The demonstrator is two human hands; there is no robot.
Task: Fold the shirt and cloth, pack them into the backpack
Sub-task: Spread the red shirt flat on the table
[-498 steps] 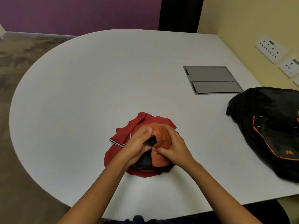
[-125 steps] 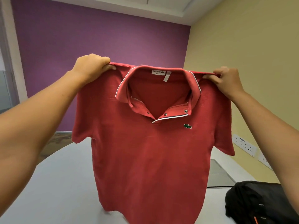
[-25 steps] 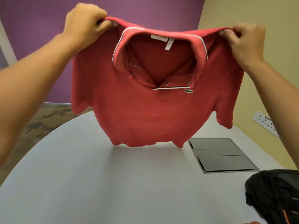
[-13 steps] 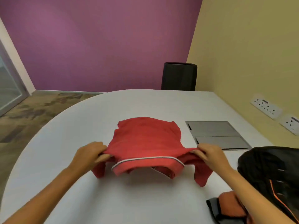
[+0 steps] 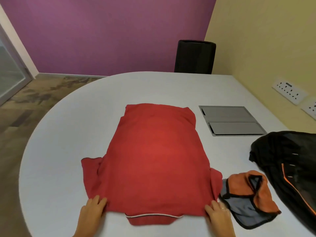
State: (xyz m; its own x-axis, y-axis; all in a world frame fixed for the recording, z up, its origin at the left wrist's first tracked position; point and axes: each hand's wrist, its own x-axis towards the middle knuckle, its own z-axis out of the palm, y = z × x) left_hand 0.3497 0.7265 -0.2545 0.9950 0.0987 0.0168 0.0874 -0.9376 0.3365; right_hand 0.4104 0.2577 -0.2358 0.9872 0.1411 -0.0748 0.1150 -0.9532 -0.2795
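The red polo shirt (image 5: 153, 159) lies spread flat and face down on the white table (image 5: 68, 134), with its collar at the near edge and its hem pointing away. My left hand (image 5: 93, 212) grips the near left shoulder corner. My right hand (image 5: 218, 215) grips the near right shoulder corner. Both sleeves stick out to the sides. An orange and grey cloth (image 5: 248, 200) with black trim lies crumpled just right of the shirt. The black backpack (image 5: 294, 168) with orange piping lies at the table's right edge.
A grey flush cable hatch (image 5: 229, 120) is set into the table beyond the backpack. A black chair back (image 5: 195, 57) stands behind the far edge. Wall sockets (image 5: 289, 89) sit on the yellow wall at the right. The table curves round on its left side.
The shirt was held up in the air by its shoulders. It has come down and now lies flat on the table, its back upward. My hands have drawn toward me.
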